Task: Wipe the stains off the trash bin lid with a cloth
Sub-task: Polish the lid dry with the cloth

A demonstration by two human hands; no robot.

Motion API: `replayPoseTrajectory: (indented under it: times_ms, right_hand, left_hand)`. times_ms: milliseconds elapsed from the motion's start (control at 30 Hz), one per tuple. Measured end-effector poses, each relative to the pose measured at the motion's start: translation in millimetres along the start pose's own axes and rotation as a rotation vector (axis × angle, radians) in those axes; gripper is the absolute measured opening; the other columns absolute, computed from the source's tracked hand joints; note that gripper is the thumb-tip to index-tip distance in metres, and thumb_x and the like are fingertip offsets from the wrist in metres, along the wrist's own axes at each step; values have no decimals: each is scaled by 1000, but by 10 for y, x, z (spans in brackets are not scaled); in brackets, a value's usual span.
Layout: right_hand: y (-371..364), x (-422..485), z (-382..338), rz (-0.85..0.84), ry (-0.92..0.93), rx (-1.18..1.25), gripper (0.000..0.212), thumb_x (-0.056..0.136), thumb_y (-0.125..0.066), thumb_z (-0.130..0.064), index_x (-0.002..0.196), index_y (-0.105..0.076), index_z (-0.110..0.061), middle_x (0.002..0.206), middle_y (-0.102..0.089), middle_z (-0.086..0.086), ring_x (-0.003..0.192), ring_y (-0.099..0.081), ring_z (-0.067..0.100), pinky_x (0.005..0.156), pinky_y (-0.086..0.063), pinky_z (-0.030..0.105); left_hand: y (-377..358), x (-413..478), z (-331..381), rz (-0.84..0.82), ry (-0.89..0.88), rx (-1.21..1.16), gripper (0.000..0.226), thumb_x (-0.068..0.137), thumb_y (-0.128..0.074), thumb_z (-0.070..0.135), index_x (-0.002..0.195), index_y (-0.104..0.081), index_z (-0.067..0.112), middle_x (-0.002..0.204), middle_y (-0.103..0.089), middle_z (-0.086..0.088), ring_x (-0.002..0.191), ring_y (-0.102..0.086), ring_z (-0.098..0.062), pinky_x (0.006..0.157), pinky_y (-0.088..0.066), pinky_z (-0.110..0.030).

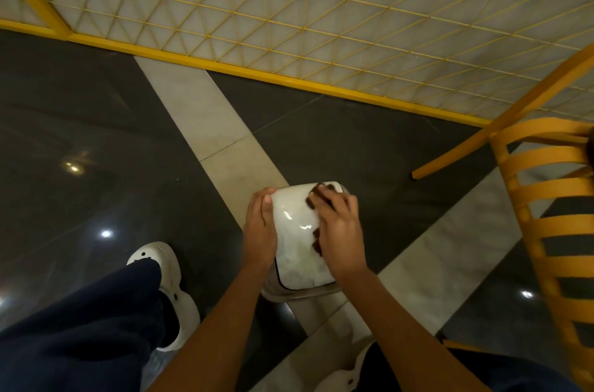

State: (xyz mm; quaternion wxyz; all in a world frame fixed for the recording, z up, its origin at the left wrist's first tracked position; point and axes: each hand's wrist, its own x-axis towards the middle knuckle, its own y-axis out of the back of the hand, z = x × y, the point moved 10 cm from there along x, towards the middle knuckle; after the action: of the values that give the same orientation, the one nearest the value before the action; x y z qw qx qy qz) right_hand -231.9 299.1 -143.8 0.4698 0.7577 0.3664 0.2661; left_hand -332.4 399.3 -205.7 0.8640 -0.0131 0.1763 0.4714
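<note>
A small white trash bin stands on the floor between my feet, and its glossy white lid [297,231] shows faint grey smears on the near half. My left hand [260,227] lies along the lid's left edge, fingers straight against it. My right hand [339,226] presses a dark brown cloth [316,197] flat onto the right side of the lid. Most of the cloth is hidden under that hand; only its edges show at the fingertips and by the thumb.
An orange slatted chair [543,186] stands close on the right. A yellow wire-mesh fence [289,38] runs across behind the bin. The floor is dark glossy tile with pale strips [221,134]. My white shoes [160,260] and dark trousers flank the bin.
</note>
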Motion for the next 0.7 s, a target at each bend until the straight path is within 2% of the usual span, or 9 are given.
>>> replayPoseTrajectory:
  times_ms: [67, 133, 200, 300, 367, 433, 567, 633, 700]
  right_hand:
    - [-162, -98, -384, -69, 316, -153, 86, 39, -91, -32, 118, -63, -15, 128, -58, 6, 115, -51, 27, 96, -47, 45]
    - [-230, -235, -546, -90, 519, -201, 89, 36, -91, -37, 117, -63, -14, 125, -61, 5, 114, -46, 22, 97, -44, 37]
    - [-144, -166, -435, -31, 475, -176, 84, 38, -92, -31, 116, -63, -15, 124, -61, 6, 114, -45, 21, 97, -40, 34]
    - [-42, -8, -306, 26, 240, -132, 81, 35, -93, -28, 110, -66, -14, 119, -63, 7, 107, -59, 26, 95, -42, 37]
    - [-130, -54, -443, 0, 294, -173, 85, 31, -92, -36, 109, -67, -14, 118, -65, 7, 107, -56, 26, 91, -48, 40]
    - [-255, -270, -577, -47, 450, -166, 86, 37, -91, -38, 116, -64, -15, 123, -62, 5, 114, -44, 22, 95, -44, 38]
    - [-420, -655, -427, -163, 641, -233, 82, 49, -90, -25, 125, -58, -22, 133, -53, -1, 122, -38, 18, 100, -39, 33]
    - [-367, -622, -340, -143, 620, -218, 92, 49, -90, -25, 131, -47, -22, 138, -44, -1, 124, -37, 19, 102, -40, 37]
    - [-291, -486, -309, -84, 516, -153, 100, 44, -91, -30, 130, -42, -21, 137, -45, 2, 122, -38, 21, 99, -43, 41]
  left_hand:
    - [5, 19, 7, 1, -17, 8, 27, 99, -28, 34, 116, -48, 28, 112, -54, 7, 101, -53, -7, 87, -46, -20]
    - [-17, 37, 10, -26, -28, 1, 26, 100, -27, 32, 115, -48, 30, 116, -53, 5, 109, -51, -12, 95, -43, -30]
    - [-26, 42, 18, -46, -16, -17, 25, 99, -28, 32, 116, -46, 32, 116, -51, 6, 107, -51, -10, 93, -43, -28]
    - [-40, 47, -16, -93, 27, -74, 26, 99, -29, 34, 120, -44, 33, 117, -49, 10, 103, -52, -2, 82, -44, -15]
    - [-35, 65, -47, -116, 30, -64, 27, 99, -29, 35, 122, -43, 35, 125, -48, 7, 112, -50, -8, 94, -44, -24]
    - [-40, 68, -73, -145, 44, -55, 27, 99, -28, 36, 121, -43, 39, 132, -45, 3, 119, -46, -16, 102, -41, -36]
    - [-58, 41, -44, -177, 49, -75, 27, 98, -29, 37, 122, -41, 40, 130, -44, 4, 112, -49, -14, 85, -47, -24]
    - [-45, 57, -33, -160, 36, -62, 27, 99, -29, 35, 122, -41, 38, 130, -44, 3, 114, -49, -16, 89, -46, -27]
    - [-35, 69, -42, -142, 34, -54, 26, 99, -29, 34, 122, -42, 36, 130, -46, 2, 115, -49, -17, 94, -45, -32]
